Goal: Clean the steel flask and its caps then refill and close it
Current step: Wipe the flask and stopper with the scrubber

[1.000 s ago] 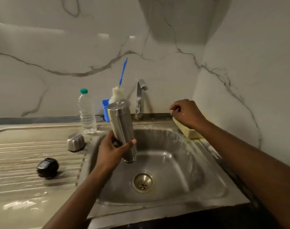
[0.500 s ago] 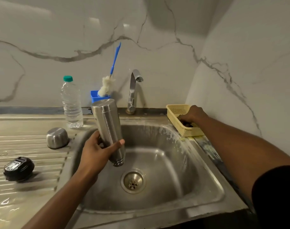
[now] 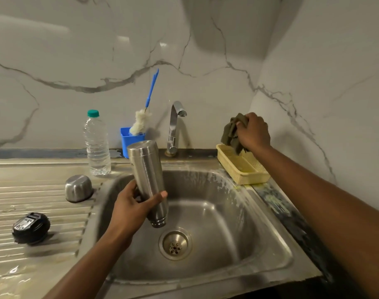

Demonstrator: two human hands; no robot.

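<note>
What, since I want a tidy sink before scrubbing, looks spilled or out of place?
Nothing looks damaged, but yellowish residue stains the sink rim beside the yellow basket, and whitish splash marks streak the basin wall below it.

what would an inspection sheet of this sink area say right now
surface: steel sink and ribbed, wet drainboard
job's things: steel flask tilted, neck down, over the basin; steel cap and black cap on the drainboard
clutter: water bottle, blue cup holding a bottle brush, yellow basket
grippers: left hand grips the flask; right hand grips an olive scrubber above the basket
cables: nothing seen
surroundings: marble wall, tap with no water running
</note>
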